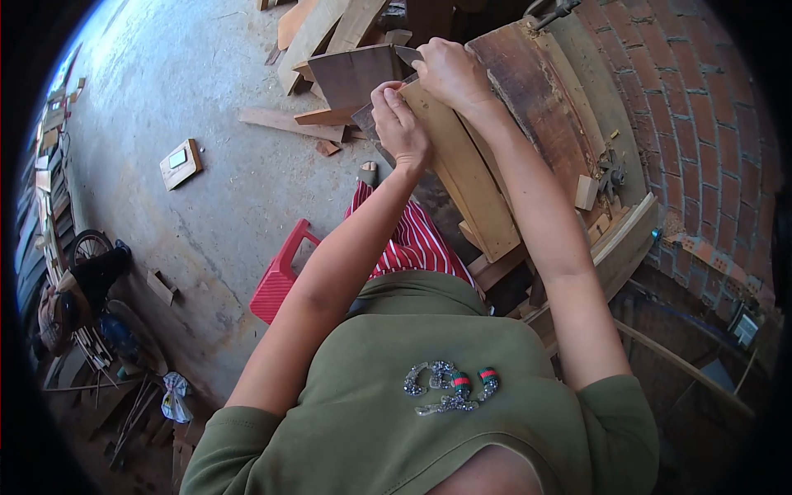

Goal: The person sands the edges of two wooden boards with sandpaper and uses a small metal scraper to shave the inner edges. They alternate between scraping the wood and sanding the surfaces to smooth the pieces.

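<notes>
A long light-brown wooden board (466, 177) lies slanted in front of me, its near end by my waist. My left hand (401, 125) is closed around the board's far left edge, with the thumb up. At the far end, just right of it, my right hand (452, 73) is closed in a fist. A flat, pointed grey piece (407, 55) sticks out on the left side of that fist; what the fingers wrap is mostly hidden. Beyond both hands stands a dark brown wooden panel (355, 76).
To the right are a worn wooden bench top (540, 103), a small wood block (586, 192) and a brick wall (685, 107). Scrap planks (318, 37) lie ahead. On the left are a red plastic stool (285, 276), a board with a phone-like object (179, 162) and a person (82, 297).
</notes>
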`<state>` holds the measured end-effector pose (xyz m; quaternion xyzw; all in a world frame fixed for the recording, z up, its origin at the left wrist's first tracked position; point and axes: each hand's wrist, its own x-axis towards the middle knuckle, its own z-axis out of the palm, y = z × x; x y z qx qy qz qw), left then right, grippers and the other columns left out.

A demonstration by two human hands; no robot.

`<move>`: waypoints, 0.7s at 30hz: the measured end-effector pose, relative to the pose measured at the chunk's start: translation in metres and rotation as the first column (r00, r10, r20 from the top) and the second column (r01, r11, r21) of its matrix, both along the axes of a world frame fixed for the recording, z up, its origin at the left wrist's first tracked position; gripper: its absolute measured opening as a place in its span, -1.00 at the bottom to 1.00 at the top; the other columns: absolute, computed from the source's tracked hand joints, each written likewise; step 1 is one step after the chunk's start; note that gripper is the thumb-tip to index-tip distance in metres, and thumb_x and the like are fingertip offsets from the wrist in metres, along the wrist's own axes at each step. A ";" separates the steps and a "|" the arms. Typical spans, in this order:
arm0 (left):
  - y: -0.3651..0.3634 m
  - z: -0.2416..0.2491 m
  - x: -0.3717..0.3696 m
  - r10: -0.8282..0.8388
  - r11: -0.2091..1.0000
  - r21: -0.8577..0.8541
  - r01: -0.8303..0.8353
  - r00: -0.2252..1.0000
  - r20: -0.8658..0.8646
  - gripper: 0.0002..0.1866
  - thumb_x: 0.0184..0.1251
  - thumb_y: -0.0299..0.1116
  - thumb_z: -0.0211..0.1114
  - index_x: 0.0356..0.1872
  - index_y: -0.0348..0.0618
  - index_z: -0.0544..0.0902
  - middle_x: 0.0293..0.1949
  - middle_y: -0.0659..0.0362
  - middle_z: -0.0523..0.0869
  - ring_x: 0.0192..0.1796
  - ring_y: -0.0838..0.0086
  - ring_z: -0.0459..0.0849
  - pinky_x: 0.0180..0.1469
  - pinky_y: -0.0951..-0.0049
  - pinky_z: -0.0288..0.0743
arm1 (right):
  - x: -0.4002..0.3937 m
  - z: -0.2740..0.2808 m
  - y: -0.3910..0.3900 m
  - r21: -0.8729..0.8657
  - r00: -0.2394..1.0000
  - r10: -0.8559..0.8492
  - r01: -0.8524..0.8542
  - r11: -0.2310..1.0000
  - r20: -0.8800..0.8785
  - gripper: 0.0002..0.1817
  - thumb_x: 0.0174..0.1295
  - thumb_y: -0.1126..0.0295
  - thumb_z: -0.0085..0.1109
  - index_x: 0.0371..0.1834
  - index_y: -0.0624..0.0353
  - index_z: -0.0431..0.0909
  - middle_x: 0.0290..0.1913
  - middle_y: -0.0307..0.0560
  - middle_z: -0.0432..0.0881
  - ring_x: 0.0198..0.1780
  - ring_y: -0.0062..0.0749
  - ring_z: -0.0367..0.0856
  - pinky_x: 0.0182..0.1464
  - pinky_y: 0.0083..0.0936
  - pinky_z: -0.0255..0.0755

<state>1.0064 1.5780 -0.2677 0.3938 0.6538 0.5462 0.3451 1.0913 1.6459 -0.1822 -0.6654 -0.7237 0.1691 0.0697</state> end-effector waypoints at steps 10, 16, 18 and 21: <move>-0.003 0.008 -0.002 0.002 0.998 -0.063 -0.006 0.998 -0.070 -0.64 0.68 -0.18 -0.16 -0.03 -0.17 0.57 -0.16 -0.05 0.73 -0.11 0.08 0.70 0.01 0.14 0.49 | 0.006 -0.007 0.005 0.008 1.000 -0.025 0.024 1.000 0.005 -0.72 0.23 0.19 0.28 -0.14 0.12 0.75 -0.14 0.23 0.76 -0.02 0.17 0.74 0.10 -0.03 0.60; -0.001 0.011 -0.001 0.004 0.995 -0.096 -0.009 0.998 -0.056 -0.69 0.65 -0.18 -0.11 -0.11 -0.05 0.60 -0.21 0.12 0.72 -0.02 0.13 0.63 0.12 0.09 0.39 | -0.001 -0.010 0.025 -0.077 0.996 -0.001 0.008 0.997 0.088 -0.72 0.25 0.18 0.25 -0.08 0.07 0.73 -0.11 0.16 0.76 0.00 0.14 0.73 0.10 -0.02 0.59; -0.005 0.011 -0.001 0.003 0.994 -0.112 -0.010 0.998 -0.063 -0.69 0.65 -0.18 -0.12 -0.11 -0.04 0.60 -0.20 0.12 0.71 -0.01 0.14 0.62 0.15 0.09 0.36 | -0.003 -0.007 0.008 -0.039 0.992 0.016 -0.011 0.999 0.126 -0.73 0.26 0.18 0.24 -0.10 0.06 0.73 -0.12 0.12 0.76 -0.01 0.10 0.73 0.08 -0.02 0.59; -0.004 0.009 -0.002 0.030 0.999 -0.036 -0.036 0.988 -0.149 -0.64 0.66 -0.16 -0.15 -0.10 -0.10 0.60 -0.24 -0.04 0.72 -0.11 0.02 0.68 -0.01 0.05 0.47 | 0.000 -0.006 -0.013 0.171 0.994 -0.009 -0.009 0.985 0.105 -0.80 0.31 0.19 0.23 -0.18 0.01 0.74 -0.18 -0.08 0.74 -0.07 0.01 0.74 0.00 -0.06 0.61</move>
